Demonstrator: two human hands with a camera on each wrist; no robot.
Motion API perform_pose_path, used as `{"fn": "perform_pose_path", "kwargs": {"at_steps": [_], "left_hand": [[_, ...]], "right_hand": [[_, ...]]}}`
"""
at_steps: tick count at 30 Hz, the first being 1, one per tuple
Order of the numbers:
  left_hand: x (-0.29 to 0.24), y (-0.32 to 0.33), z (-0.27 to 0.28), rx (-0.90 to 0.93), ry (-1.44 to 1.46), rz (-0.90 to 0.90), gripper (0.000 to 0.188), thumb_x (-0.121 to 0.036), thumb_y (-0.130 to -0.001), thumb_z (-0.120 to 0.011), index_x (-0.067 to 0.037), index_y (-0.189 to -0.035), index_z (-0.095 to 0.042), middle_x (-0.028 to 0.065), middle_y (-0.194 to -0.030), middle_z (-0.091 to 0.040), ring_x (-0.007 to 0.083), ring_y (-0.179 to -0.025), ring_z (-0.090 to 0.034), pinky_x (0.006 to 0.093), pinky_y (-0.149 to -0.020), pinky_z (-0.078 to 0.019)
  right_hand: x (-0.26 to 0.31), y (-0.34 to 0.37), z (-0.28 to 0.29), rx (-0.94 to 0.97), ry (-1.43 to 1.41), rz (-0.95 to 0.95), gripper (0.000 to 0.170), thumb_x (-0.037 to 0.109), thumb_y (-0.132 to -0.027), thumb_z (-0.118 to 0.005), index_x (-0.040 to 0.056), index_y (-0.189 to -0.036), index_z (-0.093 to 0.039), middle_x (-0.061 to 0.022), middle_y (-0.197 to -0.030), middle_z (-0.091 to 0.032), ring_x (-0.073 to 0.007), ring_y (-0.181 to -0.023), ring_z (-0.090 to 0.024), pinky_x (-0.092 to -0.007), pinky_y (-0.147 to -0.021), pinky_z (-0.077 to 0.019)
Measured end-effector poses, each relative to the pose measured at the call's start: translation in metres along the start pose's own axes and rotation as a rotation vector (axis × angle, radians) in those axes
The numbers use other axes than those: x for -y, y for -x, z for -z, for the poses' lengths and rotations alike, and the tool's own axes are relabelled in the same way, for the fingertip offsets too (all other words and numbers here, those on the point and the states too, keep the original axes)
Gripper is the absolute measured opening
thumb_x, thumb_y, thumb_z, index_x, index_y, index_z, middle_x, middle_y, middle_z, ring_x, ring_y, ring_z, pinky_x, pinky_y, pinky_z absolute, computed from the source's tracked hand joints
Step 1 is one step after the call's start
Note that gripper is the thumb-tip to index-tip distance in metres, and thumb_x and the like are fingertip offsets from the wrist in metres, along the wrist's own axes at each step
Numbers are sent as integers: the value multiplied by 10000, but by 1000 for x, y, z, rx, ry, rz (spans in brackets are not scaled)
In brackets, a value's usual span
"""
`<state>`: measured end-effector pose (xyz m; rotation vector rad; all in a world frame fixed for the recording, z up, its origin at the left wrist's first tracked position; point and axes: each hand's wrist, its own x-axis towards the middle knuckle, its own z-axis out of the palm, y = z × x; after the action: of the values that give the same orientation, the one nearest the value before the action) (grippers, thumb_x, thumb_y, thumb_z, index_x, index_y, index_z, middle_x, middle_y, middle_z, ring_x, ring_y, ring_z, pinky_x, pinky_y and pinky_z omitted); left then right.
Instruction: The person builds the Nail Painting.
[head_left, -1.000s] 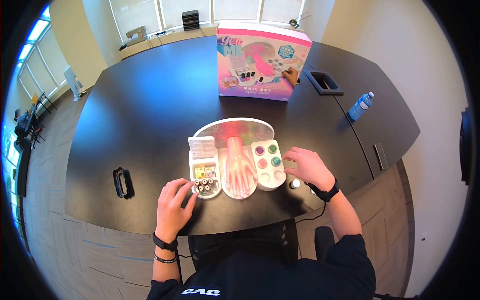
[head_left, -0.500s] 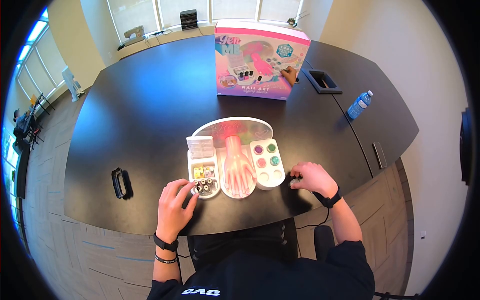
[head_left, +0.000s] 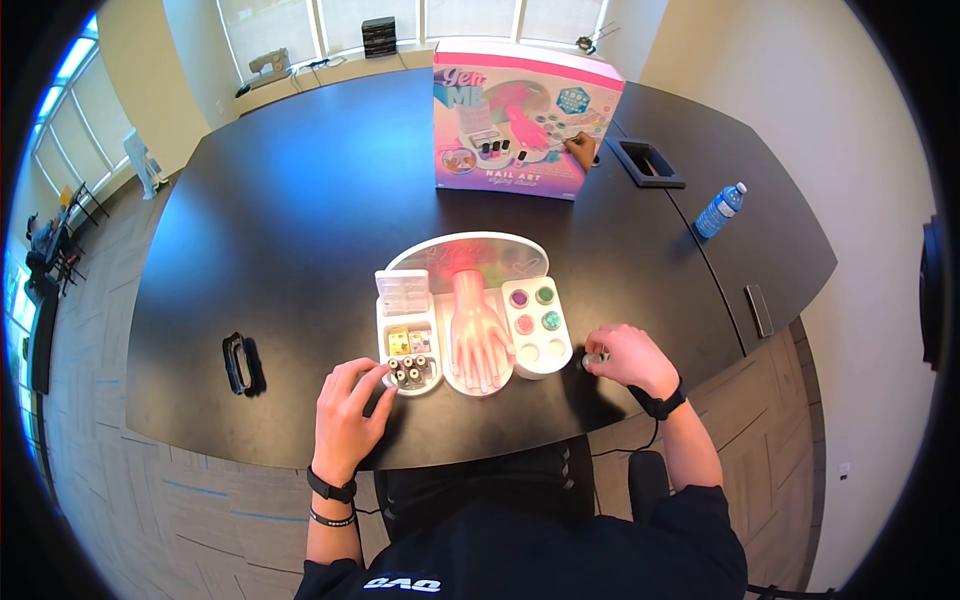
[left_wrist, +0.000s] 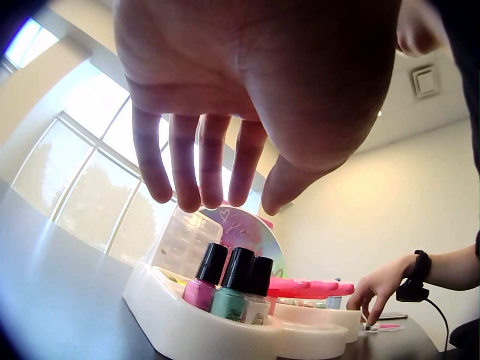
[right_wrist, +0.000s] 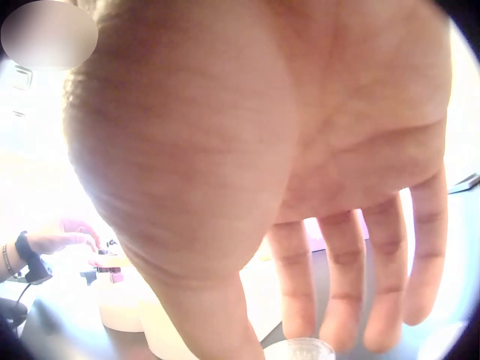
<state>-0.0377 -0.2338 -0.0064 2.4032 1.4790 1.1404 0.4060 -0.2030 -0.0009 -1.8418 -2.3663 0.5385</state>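
My left hand (head_left: 350, 415) hovers beside the left end of the white nail-art station (head_left: 530, 370), fingers loosely bent and holding nothing. Beneath it in the left wrist view stand small nail polish bottles (left_wrist: 229, 300), pink, green and pale, with black caps. To the right of the station my right hand (head_left: 632, 360) pinches a small clear round pot (head_left: 597, 358) between thumb and fingers, low over the table. Its rim (right_wrist: 304, 346) shows below the fingertips in the right wrist view. A pink model hand (head_left: 478, 335) lies in the middle of the station.
The right tray holds several glitter pots (head_left: 524, 324) and bare round wells. A tall product box (head_left: 515, 130) stands behind the station. On the right are a water bottle (head_left: 721, 210), a phone (head_left: 760, 310) and a table cutout (head_left: 648, 163). A black strap (head_left: 238, 363) lies left.
My right hand has moved from the right tray's edge down to the table beside it and taken hold of a small pot there. The left hand has stayed in place.
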Motion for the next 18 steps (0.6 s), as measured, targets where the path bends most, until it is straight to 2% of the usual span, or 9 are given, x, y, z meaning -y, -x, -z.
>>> {"fn": "perform_pose_path", "kwargs": {"at_steps": [5,7,10,18], "left_hand": [[2,1,0,-7,-4,5,318,-66,-864,-848,-47,-1169,-759,113,-1166,-706,340,-1061,-683,450,-910,-564],[2,1,1,-4,-5,2,319,-66,-865,-847,-48,-1171,-758,113,-1162,-705,340,-1059,-682,450,-905,-563],[3,1,1,-6,-11,-1,317,-66,-866,-846,-50,-1171,-758,112,-1160,-704,339,-1053,-683,450,-903,-562],[1,1,1,-6,-2,-14,317,-72,-872,-841,-51,-1177,-755,114,-1160,-705,336,-1044,-686,446,-900,-561]], "right_hand": [[8,1,10,-71,11,38,225,223,-856,-824,75,-1013,-759,-113,-997,-748,-333,-955,-732,-450,-825,-592],[18,0,17,-127,-22,44,191,216,-872,-786,76,-994,-741,-108,-1038,-733,-369,-979,-722,-473,-849,-589],[29,0,22,-203,-45,88,172,187,-880,-777,78,-1009,-745,-102,-1051,-720,-361,-968,-717,-459,-843,-589],[52,-10,27,-254,-121,262,234,175,-907,-781,69,-1115,-772,-92,-1083,-721,-334,-972,-714,-441,-851,-591]]}}
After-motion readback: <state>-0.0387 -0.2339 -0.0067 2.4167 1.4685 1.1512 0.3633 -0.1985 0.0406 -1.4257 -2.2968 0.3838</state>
